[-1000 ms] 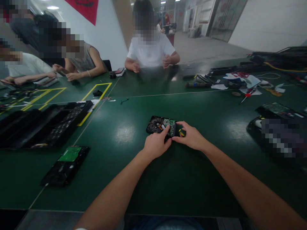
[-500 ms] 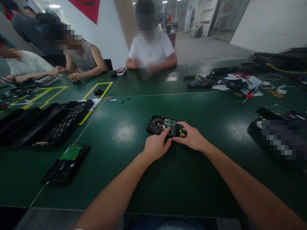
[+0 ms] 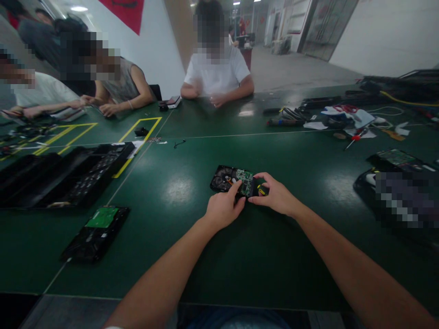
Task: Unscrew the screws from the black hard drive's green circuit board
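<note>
A black hard drive lies on the green table with its circuit board facing up. My left hand grips its near side, index finger on the board and thumb by the near right corner. At the drive's right end is my right hand, its thumb and index finger curved at the two corners. A small black-and-yellow object shows between that thumb and index finger; its kind, and whether the hand holds it, I cannot make out.
Another hard drive lies at the left, near a long black casing. Cables, gloves and a red-handled screwdriver lie at the right, beyond black devices. A person in a white shirt sits opposite; others sit at the left.
My hands stay at the hard drive, with only a slight shift of the fingers. The view has moved a little. The person opposite has moved their hands.
</note>
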`<action>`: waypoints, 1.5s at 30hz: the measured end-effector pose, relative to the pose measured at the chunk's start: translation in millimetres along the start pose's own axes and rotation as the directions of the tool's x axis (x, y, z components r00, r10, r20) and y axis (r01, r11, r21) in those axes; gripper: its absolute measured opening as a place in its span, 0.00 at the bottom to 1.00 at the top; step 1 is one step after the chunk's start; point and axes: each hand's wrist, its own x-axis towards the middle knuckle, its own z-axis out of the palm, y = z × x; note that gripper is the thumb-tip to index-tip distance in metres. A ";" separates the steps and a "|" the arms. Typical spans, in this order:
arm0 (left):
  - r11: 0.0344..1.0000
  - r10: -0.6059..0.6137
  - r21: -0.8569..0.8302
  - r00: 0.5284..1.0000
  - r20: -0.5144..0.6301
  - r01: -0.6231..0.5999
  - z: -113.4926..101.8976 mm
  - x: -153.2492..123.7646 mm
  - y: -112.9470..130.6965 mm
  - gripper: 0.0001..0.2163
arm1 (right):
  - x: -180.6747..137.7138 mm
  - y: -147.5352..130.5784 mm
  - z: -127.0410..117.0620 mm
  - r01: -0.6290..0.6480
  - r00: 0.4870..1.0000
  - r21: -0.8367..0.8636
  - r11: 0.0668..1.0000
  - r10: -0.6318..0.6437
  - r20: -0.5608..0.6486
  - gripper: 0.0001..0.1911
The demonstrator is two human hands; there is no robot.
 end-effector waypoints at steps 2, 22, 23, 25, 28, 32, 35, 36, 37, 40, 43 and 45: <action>0.996 -0.008 -0.093 0.999 -0.054 0.003 0.5 -0.3 -3.2 0.28 | -1.7 2.3 -4.4 -0.013 1.000 0.102 0.995 0.012 0.010 0.44; 0.465 -0.103 -0.867 0.961 -0.256 -0.181 4.4 -2.7 2.0 0.16 | -10.6 17.1 -11.0 -0.269 0.804 0.785 0.558 -0.319 0.502 0.30; 0.420 -0.136 -0.895 0.964 -0.227 -0.151 3.8 -2.0 3.4 0.15 | -9.6 17.7 -11.9 -0.248 0.829 0.784 0.570 -0.294 0.476 0.28; 0.366 -0.235 -0.922 0.946 -0.224 -0.127 2.0 0.5 4.0 0.16 | -6.2 19.6 -16.2 -0.190 0.908 0.779 0.598 -0.195 0.371 0.25; 0.361 -0.432 -0.919 0.845 -0.315 -0.158 -0.1 5.5 -1.3 0.17 | 1.9 25.5 -24.3 -0.155 0.988 0.713 0.684 0.104 0.115 0.14; 0.385 -0.536 -0.907 0.759 -0.370 -0.171 1.5 10.3 -10.5 0.17 | 12.9 33.8 -24.4 -0.135 0.973 0.763 0.632 0.231 -0.019 0.10; 0.399 -0.533 -0.903 0.761 -0.371 -0.160 4.0 10.6 -11.2 0.18 | 19.3 35.1 -22.4 -0.053 0.980 0.698 0.714 0.173 -0.103 0.12; 0.406 -0.528 -0.901 0.764 -0.370 -0.156 4.5 10.2 -10.3 0.18 | 21.5 34.8 -23.9 -0.030 0.977 0.618 0.785 0.154 -0.147 0.13; 0.412 -0.524 -0.899 0.768 -0.369 -0.151 4.8 9.7 -9.3 0.18 | 23.8 34.4 -26.8 -0.018 0.967 0.500 0.866 0.143 -0.212 0.14; 0.423 -0.515 -0.895 0.775 -0.367 -0.142 4.5 8.7 -7.1 0.18 | 32.3 33.2 -37.9 -0.084 0.923 -0.057 0.995 0.056 -0.380 0.11; 0.424 -0.517 -0.894 0.772 -0.370 -0.144 4.3 8.9 -7.2 0.18 | 42.0 31.1 -38.6 -0.094 0.947 -0.444 0.891 -0.058 -0.317 0.10; 0.423 -0.522 -0.894 0.767 -0.373 -0.147 4.5 9.5 -8.1 0.18 | 47.2 28.3 -29.9 -0.053 0.953 -0.519 0.853 -0.112 -0.281 0.14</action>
